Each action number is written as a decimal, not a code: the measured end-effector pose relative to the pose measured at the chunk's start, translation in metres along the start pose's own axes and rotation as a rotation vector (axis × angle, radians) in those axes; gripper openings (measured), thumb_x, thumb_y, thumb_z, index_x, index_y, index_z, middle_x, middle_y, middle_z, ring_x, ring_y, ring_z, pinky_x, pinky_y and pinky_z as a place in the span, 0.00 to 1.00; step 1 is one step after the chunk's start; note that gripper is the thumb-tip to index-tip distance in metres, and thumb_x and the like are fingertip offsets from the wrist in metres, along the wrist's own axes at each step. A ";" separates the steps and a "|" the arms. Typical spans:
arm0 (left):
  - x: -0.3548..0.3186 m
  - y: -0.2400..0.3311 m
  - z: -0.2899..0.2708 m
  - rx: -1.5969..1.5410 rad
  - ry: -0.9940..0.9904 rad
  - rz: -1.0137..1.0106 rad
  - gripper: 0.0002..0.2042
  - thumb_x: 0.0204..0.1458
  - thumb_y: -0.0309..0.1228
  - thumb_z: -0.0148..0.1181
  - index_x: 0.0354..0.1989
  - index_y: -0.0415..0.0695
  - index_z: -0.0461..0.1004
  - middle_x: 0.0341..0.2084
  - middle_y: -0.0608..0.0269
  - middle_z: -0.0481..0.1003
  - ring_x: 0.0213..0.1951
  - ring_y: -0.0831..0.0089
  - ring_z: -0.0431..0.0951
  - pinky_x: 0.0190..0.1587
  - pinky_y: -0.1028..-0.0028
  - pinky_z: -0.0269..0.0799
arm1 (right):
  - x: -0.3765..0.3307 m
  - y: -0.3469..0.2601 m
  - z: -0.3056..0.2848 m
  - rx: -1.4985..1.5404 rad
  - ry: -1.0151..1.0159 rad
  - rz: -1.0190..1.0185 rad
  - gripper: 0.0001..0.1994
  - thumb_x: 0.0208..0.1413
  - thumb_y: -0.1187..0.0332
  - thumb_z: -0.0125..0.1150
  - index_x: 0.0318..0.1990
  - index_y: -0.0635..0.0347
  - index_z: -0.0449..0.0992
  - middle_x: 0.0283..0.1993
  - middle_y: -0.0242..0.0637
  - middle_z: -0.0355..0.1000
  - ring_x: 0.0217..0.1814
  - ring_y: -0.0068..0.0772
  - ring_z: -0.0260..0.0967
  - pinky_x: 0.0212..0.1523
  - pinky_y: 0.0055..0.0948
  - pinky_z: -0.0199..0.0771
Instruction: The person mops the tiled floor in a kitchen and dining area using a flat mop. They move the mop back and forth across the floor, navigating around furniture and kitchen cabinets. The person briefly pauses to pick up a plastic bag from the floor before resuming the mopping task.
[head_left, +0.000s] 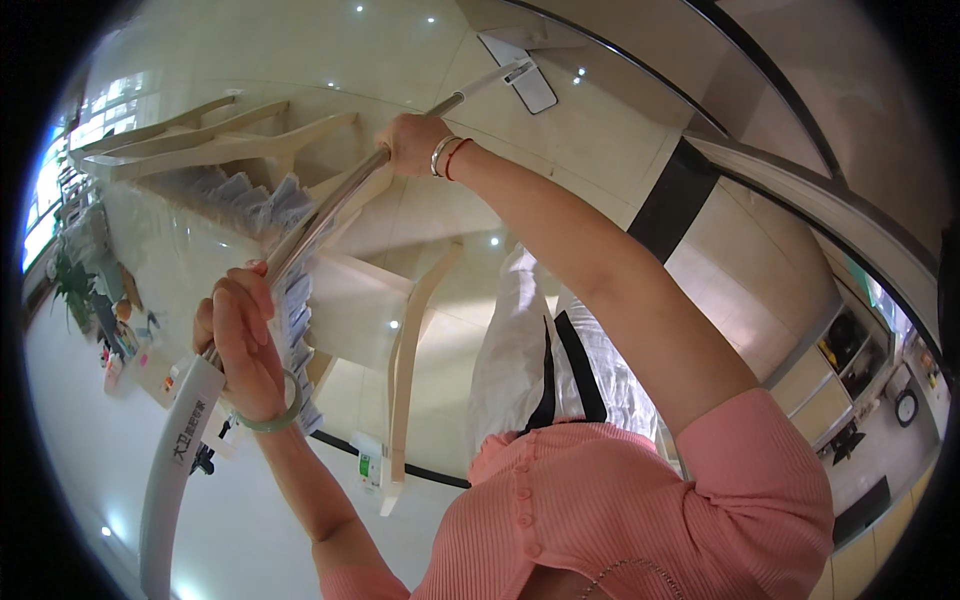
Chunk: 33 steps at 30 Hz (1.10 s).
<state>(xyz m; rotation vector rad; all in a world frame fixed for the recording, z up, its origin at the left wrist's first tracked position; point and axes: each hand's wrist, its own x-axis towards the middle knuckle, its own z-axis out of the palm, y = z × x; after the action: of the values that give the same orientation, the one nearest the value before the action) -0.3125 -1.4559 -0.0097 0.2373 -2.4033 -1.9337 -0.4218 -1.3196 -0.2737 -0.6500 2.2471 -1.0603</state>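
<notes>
The right hand's (412,145) fingers close in a fist round the mop's (327,212) pole, upper middle of the frame; the left hand's (243,335) curl about it at left, how tightly I can't tell. The mop slants from lower left to its flat head (537,92), upper centre. It looks light, stiff, slick; the pale grip (180,470), marked with dark lettering, seems the surest hold.
</notes>
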 end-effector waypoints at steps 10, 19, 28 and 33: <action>-0.112 -0.009 0.061 -0.049 0.228 -0.050 0.16 0.63 0.25 0.43 0.20 0.45 0.57 0.16 0.67 0.59 0.27 0.74 0.63 0.55 0.59 0.66 | -0.062 0.020 0.022 -0.103 -0.271 -0.100 0.07 0.47 0.61 0.60 0.28 0.52 0.77 0.29 0.42 0.75 0.36 0.47 0.75 0.33 0.44 0.73; -0.170 0.039 0.132 -0.017 0.022 0.135 0.14 0.62 0.26 0.43 0.21 0.46 0.56 0.17 0.66 0.60 0.25 0.74 0.63 0.49 0.57 0.66 | -0.196 0.032 -0.009 0.005 0.038 -0.109 0.05 0.45 0.64 0.61 0.25 0.52 0.73 0.27 0.38 0.71 0.37 0.44 0.71 0.33 0.43 0.72; -0.144 0.035 0.204 -0.307 -0.683 0.118 0.08 0.45 0.15 0.54 0.19 0.38 0.64 0.18 0.60 0.68 0.22 0.67 0.67 0.41 0.58 0.73 | -0.387 0.098 0.003 0.197 0.531 0.247 0.03 0.42 0.72 0.62 0.25 0.57 0.74 0.27 0.40 0.71 0.39 0.48 0.69 0.40 0.42 0.71; -0.153 0.002 0.285 -0.308 -0.882 0.095 0.09 0.47 0.16 0.56 0.20 0.38 0.64 0.16 0.64 0.62 0.20 0.69 0.62 0.45 0.65 0.73 | -0.450 0.158 0.018 0.162 0.631 0.500 0.06 0.44 0.74 0.59 0.21 0.61 0.68 0.22 0.43 0.67 0.32 0.50 0.66 0.36 0.40 0.68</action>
<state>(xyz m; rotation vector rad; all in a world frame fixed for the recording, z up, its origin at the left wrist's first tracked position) -0.2000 -1.1570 -0.0610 -0.9032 -2.3482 -2.6934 -0.1134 -0.9550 -0.2830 0.3663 2.5873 -1.2732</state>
